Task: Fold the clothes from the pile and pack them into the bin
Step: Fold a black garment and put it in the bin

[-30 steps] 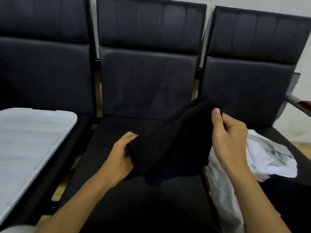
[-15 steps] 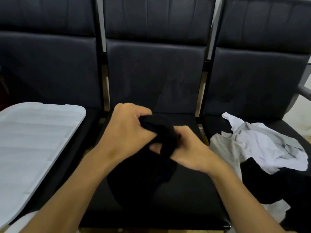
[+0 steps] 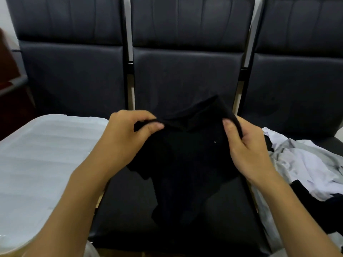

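Note:
A black garment (image 3: 187, 160) hangs over the middle seat, held up by its top edge. My left hand (image 3: 128, 134) pinches its left corner between thumb and fingers. My right hand (image 3: 245, 145) grips its right corner, the cloth running over the fingers. The garment's lower part drapes onto the seat. A pile of white, grey and black clothes (image 3: 306, 164) lies on the right seat. The bin with its translucent white lid (image 3: 37, 164) stands on the left seat.
A row of three dark padded chairs (image 3: 185, 71) fills the view, their backrests upright behind the garment. A dark reddish object (image 3: 7, 67) shows at the far left edge. A pale wall shows between the backrests.
My hands were bunched together on the black garment half a second ago. They have since moved apart and spread its top edge. The view has shifted right to left.

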`<state>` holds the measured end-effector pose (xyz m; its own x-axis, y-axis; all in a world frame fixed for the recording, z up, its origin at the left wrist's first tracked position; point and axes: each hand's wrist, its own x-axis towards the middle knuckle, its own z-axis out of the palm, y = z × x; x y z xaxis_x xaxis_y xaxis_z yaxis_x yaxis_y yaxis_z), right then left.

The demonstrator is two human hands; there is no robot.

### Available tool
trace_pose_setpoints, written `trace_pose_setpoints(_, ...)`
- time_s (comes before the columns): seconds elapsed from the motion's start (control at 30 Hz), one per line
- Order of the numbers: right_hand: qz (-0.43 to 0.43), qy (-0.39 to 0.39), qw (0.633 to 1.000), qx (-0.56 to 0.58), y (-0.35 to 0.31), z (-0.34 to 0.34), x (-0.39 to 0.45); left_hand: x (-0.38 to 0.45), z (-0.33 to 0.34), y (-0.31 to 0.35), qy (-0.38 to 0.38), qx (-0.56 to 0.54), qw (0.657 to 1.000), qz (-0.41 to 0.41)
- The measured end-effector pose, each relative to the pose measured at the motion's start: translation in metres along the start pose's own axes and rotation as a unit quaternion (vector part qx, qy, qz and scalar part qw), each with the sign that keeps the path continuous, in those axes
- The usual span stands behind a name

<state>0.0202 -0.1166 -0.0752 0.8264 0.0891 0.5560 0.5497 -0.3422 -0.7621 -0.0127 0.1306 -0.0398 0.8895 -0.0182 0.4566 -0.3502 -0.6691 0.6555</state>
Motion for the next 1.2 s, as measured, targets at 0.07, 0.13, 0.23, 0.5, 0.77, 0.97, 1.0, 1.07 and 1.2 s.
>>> trace_pose_setpoints(0.07, 0.001, 0.01, 0.999, -0.034, 0.001, -0.002, 0.0, -0.003, -0.001, -0.009, -0.061, -0.044, 0.996, -0.048)
trace_pose_setpoints(0.13, 0.027, 0.025, 0.999, -0.03, 0.0, -0.002, 0.0, -0.004, -0.002, -0.017, -0.089, -0.059, 0.992, -0.067)
trace_pose_setpoints(0.23, 0.075, 0.019, 0.997, 0.017, 0.0, -0.002, 0.0, -0.005, -0.002, -0.019, -0.058, -0.057, 0.995, -0.061)
trace_pose_setpoints(0.5, 0.128, -0.021, 0.983, 0.129, -0.002, 0.006, 0.001, -0.013, 0.0, -0.01, 0.009, -0.169, 0.983, -0.077)
trace_pose_setpoints(0.77, 0.074, -0.115, 0.989, 0.047, -0.002, 0.017, -0.002, -0.012, 0.003, -0.009, -0.003, -0.245, 0.959, -0.146)
trace_pose_setpoints(0.97, -0.055, -0.037, 0.963, -0.261, -0.004, 0.033, -0.005, -0.012, 0.007, -0.008, -0.042, -0.333, 0.91, -0.245)
trace_pose_setpoints(1.0, -0.058, -0.051, 0.965, -0.251, -0.01, 0.036, -0.007, -0.011, 0.009, -0.007, -0.036, -0.347, 0.904, -0.249)
trace_pose_setpoints(1.07, -0.011, -0.136, 0.982, -0.128, -0.028, 0.045, -0.012, -0.012, 0.016, -0.005, -0.019, -0.365, 0.9, -0.238)
trace_pose_setpoints(1.2, 0.083, -0.24, 0.967, 0.034, -0.049, 0.062, -0.026, -0.014, 0.022, -0.004, -0.035, -0.375, 0.902, -0.209)
